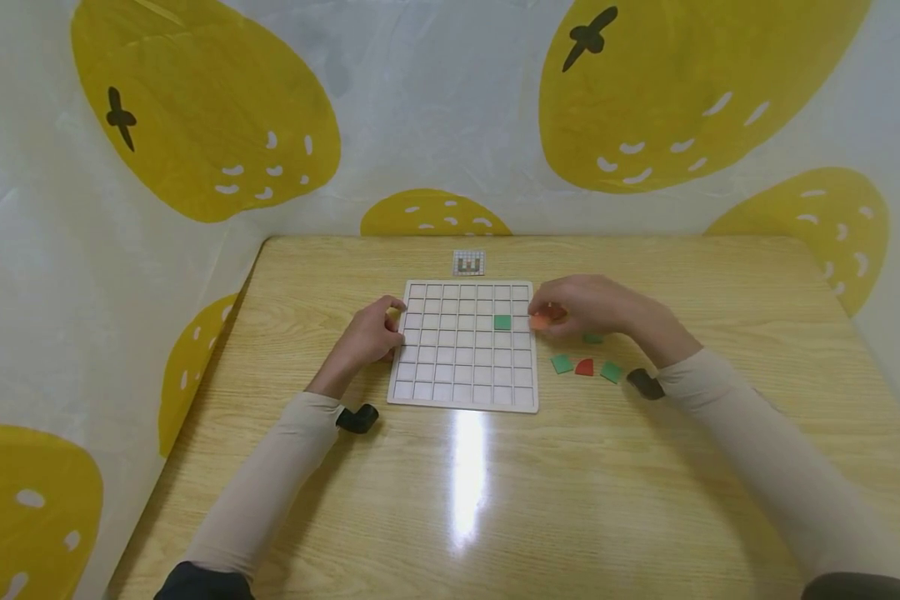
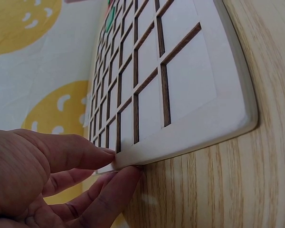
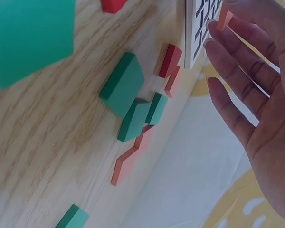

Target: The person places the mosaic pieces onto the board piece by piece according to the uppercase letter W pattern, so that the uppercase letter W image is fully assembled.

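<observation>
A white square board (image 1: 463, 357) with a grid of recessed cells lies flat on the wooden table. One green square tile (image 1: 502, 322) sits in a cell toward its upper right. At the board's left edge, my left hand (image 1: 370, 335) pinches the rim, thumb (image 2: 92, 153) on top and a fingertip against the side. My right hand (image 1: 591, 305) holds an orange tile (image 1: 540, 322) between thumb and fingers, right at the board's right edge. That tile (image 3: 224, 19) shows partly in the right wrist view, with the other fingers spread loosely.
Right of the board lie loose tiles, among them a green one (image 1: 562, 363), a red quarter-round (image 1: 585, 367) and another green one (image 1: 611, 372). More green, red and pale orange tiles (image 3: 126, 164) appear under the right hand. A small patterned card (image 1: 468, 263) lies behind the board.
</observation>
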{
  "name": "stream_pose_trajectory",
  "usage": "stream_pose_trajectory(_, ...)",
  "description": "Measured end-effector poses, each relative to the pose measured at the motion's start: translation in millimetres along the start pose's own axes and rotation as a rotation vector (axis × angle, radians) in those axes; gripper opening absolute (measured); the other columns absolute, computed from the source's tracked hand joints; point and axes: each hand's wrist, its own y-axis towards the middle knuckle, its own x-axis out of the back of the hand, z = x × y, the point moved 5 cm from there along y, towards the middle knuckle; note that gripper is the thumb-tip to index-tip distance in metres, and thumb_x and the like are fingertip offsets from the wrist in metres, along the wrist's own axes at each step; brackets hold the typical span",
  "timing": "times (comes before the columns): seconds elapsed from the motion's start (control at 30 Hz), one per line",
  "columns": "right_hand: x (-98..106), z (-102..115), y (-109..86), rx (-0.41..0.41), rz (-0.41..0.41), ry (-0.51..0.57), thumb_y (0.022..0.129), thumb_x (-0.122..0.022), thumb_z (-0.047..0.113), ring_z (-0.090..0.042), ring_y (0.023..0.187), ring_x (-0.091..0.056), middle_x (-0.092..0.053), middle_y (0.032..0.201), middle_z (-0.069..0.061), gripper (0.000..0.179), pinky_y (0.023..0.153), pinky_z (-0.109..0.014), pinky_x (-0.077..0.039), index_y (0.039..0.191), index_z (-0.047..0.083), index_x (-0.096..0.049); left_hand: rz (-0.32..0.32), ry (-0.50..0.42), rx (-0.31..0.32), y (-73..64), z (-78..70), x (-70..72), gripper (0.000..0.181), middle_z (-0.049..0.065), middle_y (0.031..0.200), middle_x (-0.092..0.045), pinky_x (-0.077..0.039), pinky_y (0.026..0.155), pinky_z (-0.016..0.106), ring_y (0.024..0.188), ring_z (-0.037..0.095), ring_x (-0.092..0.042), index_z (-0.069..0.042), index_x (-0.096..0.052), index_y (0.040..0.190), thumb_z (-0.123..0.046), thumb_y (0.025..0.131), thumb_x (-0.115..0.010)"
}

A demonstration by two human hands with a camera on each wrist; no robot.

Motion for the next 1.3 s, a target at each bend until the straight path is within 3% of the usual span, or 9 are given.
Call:
stream_pose_trajectory(0.37, -2, 10, 12.2, 0.034, 0.031, -0.016, 0.087, -0.079, 0.024, -0.013, 0.076, -0.056, -0.065, 0.087, 0.006, 0.025, 0.068, -0.032, -0.046, 0.111, 0.018, -0.074, -0.006, 0.002, 0.002, 3.1, 0.9, 0.8, 0.052, 0.015, 0.095, -0.057, -0.055, 0.057, 0.027, 0.066, 0.020, -0.056, -0.008, -0.050, 0.140, 0.001, 0.092, -0.067)
stream_pose_trajectory(0.5, -4, 13, 17.0, 0.047, 0.032, -0.034, 0.085, -0.080, 0.024, -0.013, 0.079, -0.059, -0.067, 0.090, 0.006, 0.027, 0.070, -0.033, -0.048, 0.111, 0.017, -0.074, -0.003, 0.009, 0.004, 3.1, 0.9, 0.5, 0.053, 0.015, 0.095, -0.057, -0.055, 0.057, 0.027, 0.066, 0.020, -0.056, -0.009, -0.049, 0.140, 0.002, 0.092, -0.067)
stream_pose_trajectory(0.73, -9, 19, 23.5, 0.074, 0.046, -0.047, 0.089, -0.076, 0.026, -0.014, 0.086, -0.063, -0.068, 0.097, 0.008, 0.023, 0.073, -0.033, -0.052, 0.110, 0.018, -0.073, -0.008, 0.031, 0.009, 2.2, 0.0, -0.3, 0.053, 0.015, 0.094, -0.058, -0.054, 0.057, 0.026, 0.065, 0.020, -0.056, -0.009, -0.050, 0.141, 0.001, 0.092, -0.067)
stream_pose_trajectory(1.0, -11, 28, 28.7, 0.142, 0.029, -0.040, 0.085, -0.079, 0.022, -0.014, 0.086, -0.063, -0.068, 0.097, 0.005, 0.025, 0.073, -0.033, -0.052, 0.108, 0.015, -0.071, -0.009, 0.041, 0.015, 1.3, -1.4, 0.0, 0.054, 0.014, 0.094, -0.058, -0.053, 0.057, 0.026, 0.065, 0.020, -0.056, -0.009, -0.049, 0.141, 0.001, 0.092, -0.067)
stream_pose_trajectory(1.3, -19, 34, 35.5, 0.164, -0.006, -0.083, 0.087, -0.076, 0.022, -0.012, 0.081, -0.061, -0.068, 0.096, 0.004, 0.016, 0.068, -0.032, -0.051, 0.103, 0.016, -0.072, -0.008, 0.033, 0.016, 0.3, -0.5, -1.2, 0.053, 0.015, 0.095, -0.057, -0.054, 0.057, 0.027, 0.066, 0.020, -0.056, -0.009, -0.050, 0.141, 0.001, 0.092, -0.067)
